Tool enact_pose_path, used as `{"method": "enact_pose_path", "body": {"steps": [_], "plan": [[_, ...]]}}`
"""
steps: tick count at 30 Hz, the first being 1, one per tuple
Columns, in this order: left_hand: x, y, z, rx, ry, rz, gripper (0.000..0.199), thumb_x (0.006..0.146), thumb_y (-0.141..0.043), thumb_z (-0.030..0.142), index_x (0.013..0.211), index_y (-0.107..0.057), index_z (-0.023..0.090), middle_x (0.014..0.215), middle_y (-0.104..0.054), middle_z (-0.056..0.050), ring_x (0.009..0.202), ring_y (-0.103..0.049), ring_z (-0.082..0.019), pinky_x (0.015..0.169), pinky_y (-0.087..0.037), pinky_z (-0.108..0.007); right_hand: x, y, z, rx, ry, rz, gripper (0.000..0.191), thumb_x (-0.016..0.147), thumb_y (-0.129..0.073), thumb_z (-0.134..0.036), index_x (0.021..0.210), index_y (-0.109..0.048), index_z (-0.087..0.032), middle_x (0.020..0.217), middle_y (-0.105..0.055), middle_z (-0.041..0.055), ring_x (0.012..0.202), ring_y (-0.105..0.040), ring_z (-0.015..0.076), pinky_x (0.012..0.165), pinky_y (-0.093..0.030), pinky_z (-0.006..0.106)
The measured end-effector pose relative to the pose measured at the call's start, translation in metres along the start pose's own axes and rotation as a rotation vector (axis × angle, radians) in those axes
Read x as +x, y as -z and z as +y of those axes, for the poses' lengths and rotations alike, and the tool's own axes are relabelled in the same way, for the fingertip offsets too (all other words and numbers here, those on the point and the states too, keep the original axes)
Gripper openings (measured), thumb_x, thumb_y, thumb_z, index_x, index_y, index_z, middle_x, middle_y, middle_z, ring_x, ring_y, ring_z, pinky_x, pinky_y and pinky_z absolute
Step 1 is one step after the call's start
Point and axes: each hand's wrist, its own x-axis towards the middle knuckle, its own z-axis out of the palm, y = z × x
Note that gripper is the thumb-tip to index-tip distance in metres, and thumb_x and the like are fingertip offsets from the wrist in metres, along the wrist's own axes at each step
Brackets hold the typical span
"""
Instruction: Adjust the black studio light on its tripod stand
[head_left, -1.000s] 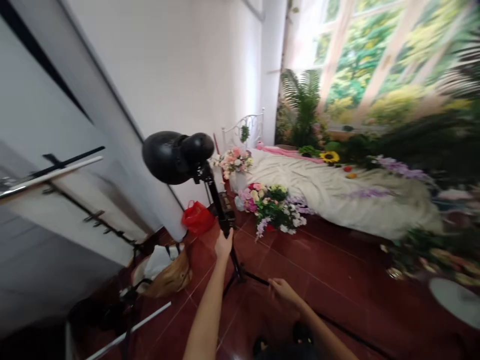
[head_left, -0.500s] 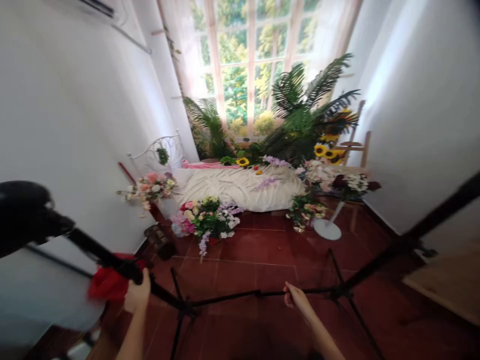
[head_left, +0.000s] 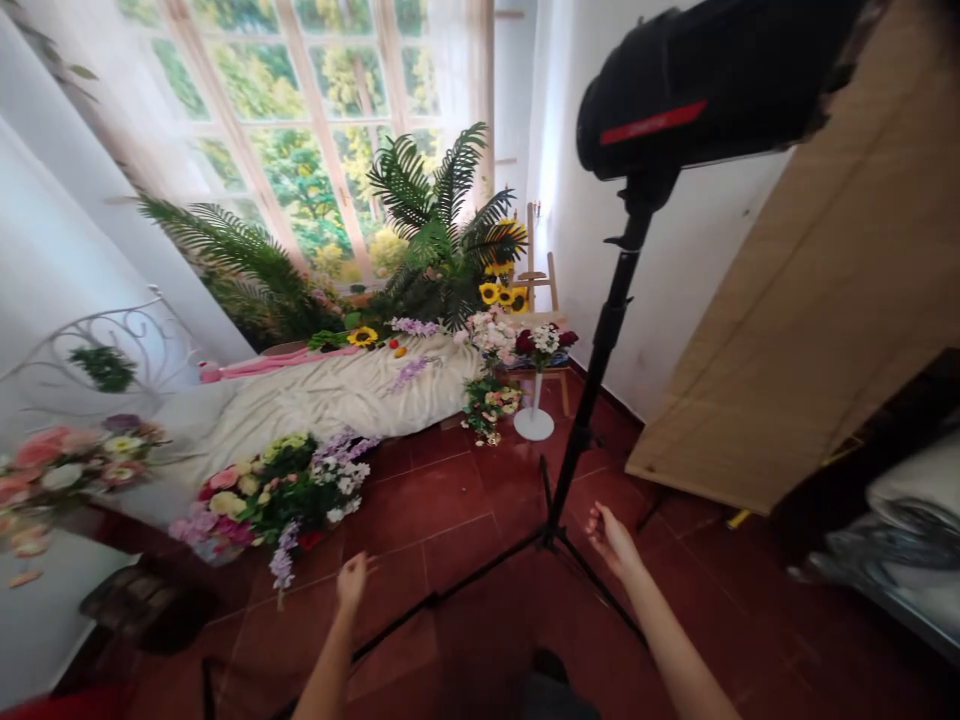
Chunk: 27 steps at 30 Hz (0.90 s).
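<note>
My left hand (head_left: 352,580) is over the red floor, empty, its fingers loosely bent and a little apart. My right hand (head_left: 613,542) is just right of the post of a black light stand (head_left: 598,370), low down by its legs. Its fingers are half curled and apart, with nothing visible in them. A gap shows between this hand and the post. On top of the stand sits a black studio light (head_left: 697,90) with a red stripe. One leg of the stand stretches across the floor towards my left forearm.
A bed with a cream sheet (head_left: 330,395) stands before the window backdrop. Flower bunches (head_left: 277,490) are on the floor in front. A white-based flower stand (head_left: 534,425), palm fronds (head_left: 435,220) and a tan panel (head_left: 757,320) stand around. Dark stand legs cross the tiles.
The view has swung right. My left hand has let go of the left stand's post, which is now mostly out of view. My right hand is now close to the right stand.
</note>
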Motion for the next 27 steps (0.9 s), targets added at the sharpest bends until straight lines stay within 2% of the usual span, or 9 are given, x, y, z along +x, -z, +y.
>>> {"method": "enact_pose_path", "body": {"steps": [1, 3, 5, 7, 10, 13, 16, 20, 27], "plan": [[-0.014, -0.042, 0.01, -0.029, -0.014, -0.143, 0.027, 0.067, -0.06, 0.042, 0.064, -0.056, 0.016, 0.056, -0.065, -0.004, 0.057, -0.066, -0.023, 0.057, -0.053, -0.036, 0.01, 0.004, -0.014, 0.03, 0.0, -0.013, 0.02, 0.074, -0.057, -0.037, 0.071, -0.047, -0.019, 0.049, -0.046, -0.0063, 0.042, -0.048, 0.0066, 0.037, -0.032, 0.014], [-0.045, -0.124, 0.036, -0.124, -0.084, -0.534, 0.032, 0.065, -0.063, 0.044, 0.072, -0.059, 0.013, 0.067, -0.069, -0.009, 0.065, -0.067, -0.022, 0.065, -0.053, -0.037, 0.027, 0.007, -0.042, 0.087, -0.001, -0.053, 0.018, 0.077, -0.055, -0.034, 0.07, -0.046, -0.019, 0.049, -0.045, -0.0064, 0.041, -0.046, 0.006, 0.035, -0.03, 0.014], [-0.082, -0.197, 0.072, -0.234, -0.203, -0.791, 0.036, 0.065, -0.063, 0.045, 0.079, -0.06, 0.012, 0.075, -0.069, -0.011, 0.073, -0.067, -0.021, 0.074, -0.052, -0.037, 0.042, 0.005, -0.068, 0.137, -0.033, -0.136, 0.018, 0.081, -0.05, -0.034, 0.071, -0.046, -0.019, 0.049, -0.044, -0.006, 0.041, -0.044, 0.0058, 0.035, -0.028, 0.014], [-0.123, -0.258, 0.111, -0.32, -0.342, -0.963, 0.036, 0.067, -0.063, 0.044, 0.086, -0.06, 0.013, 0.084, -0.069, -0.012, 0.08, -0.066, -0.02, 0.081, -0.05, -0.037, 0.053, 0.002, -0.092, 0.176, -0.092, -0.282, 0.02, 0.084, -0.045, -0.035, 0.072, -0.047, -0.019, 0.05, -0.044, -0.0054, 0.043, -0.044, 0.0064, 0.038, -0.031, 0.014], [-0.184, -0.324, 0.165, -0.431, -0.503, -1.047, 0.039, 0.067, -0.066, 0.036, 0.098, -0.056, 0.015, 0.099, -0.066, -0.013, 0.093, -0.062, -0.017, 0.088, -0.046, -0.033, 0.065, -0.002, -0.123, 0.278, -0.183, -0.528, 0.017, 0.086, -0.043, -0.032, 0.077, -0.049, -0.019, 0.054, -0.046, -0.0047, 0.048, -0.046, 0.0071, 0.043, -0.037, 0.014], [-0.232, -0.364, 0.203, -0.483, -0.596, -1.067, 0.044, 0.065, -0.069, 0.034, 0.101, -0.055, 0.015, 0.099, -0.065, -0.011, 0.091, -0.062, -0.016, 0.084, -0.048, -0.03, 0.073, -0.004, -0.147, 0.412, -0.257, -0.664, 0.016, 0.088, -0.041, -0.029, 0.079, -0.049, -0.019, 0.057, -0.048, -0.0049, 0.05, -0.046, 0.0066, 0.045, -0.038, 0.013], [-0.255, -0.385, 0.22, -0.452, -0.577, -1.051, 0.035, 0.066, -0.067, 0.041, 0.084, -0.06, 0.012, 0.074, -0.066, -0.007, 0.068, -0.063, -0.014, 0.066, -0.05, -0.026, 0.077, -0.004, -0.161, 0.412, -0.31, -0.701, 0.02, 0.09, -0.04, -0.026, 0.072, -0.046, -0.019, 0.056, -0.048, -0.0051, 0.05, -0.046, 0.0059, 0.045, -0.039, 0.011], [-0.256, -0.403, 0.22, -0.362, -0.513, -1.006, 0.037, 0.065, -0.064, 0.047, 0.056, -0.053, 0.013, 0.044, -0.05, 0.001, 0.04, -0.048, -0.008, 0.044, -0.039, -0.02, 0.081, -0.006, -0.168, 0.422, -0.361, -0.704, 0.021, 0.09, -0.04, -0.022, 0.07, -0.044, -0.019, 0.056, -0.049, -0.0055, 0.048, -0.045, 0.0046, 0.041, -0.038, 0.008], [-0.255, -0.427, 0.213, -0.373, -0.48, -0.854, 0.024, 0.063, -0.063, 0.035, 0.057, -0.051, 0.015, 0.045, -0.044, 0.005, 0.039, -0.04, -0.006, 0.039, -0.031, -0.017, 0.085, -0.001, -0.18, 0.442, -0.433, -0.695, 0.014, 0.091, -0.04, -0.02, 0.082, -0.05, -0.016, 0.064, -0.056, -0.0032, 0.049, -0.048, 0.0021, 0.038, -0.037, 0.004]]}}
